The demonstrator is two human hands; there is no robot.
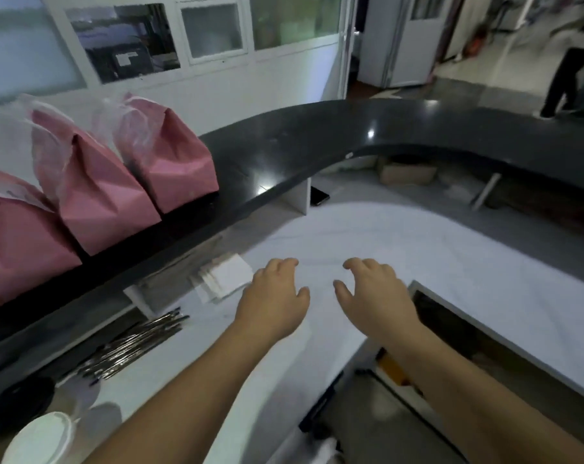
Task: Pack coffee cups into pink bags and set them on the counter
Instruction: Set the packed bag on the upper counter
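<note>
Three pink bags stand in a row on the raised black counter (pixel 283 149) at the left: one at the far left (pixel 12 242), one in the middle (pixel 96 192) and one to its right (pixel 176 159), each with clear plastic at the top. A white lidded cup (pixel 42 437) sits at the bottom left on the lower white worktop (pixel 367 236). My left hand (pixel 273 296) and my right hand (pixel 371 293) hover side by side over the worktop, fingers loosely curled, holding nothing.
A bundle of dark wrapped straws (pixel 133 343) lies below the counter edge, with a stack of white napkins (pixel 223 279) beyond it. A dark phone (pixel 319 195) lies under the counter. An opening (pixel 484 333) drops at the right. A person (pixel 572 72) walks at the far right.
</note>
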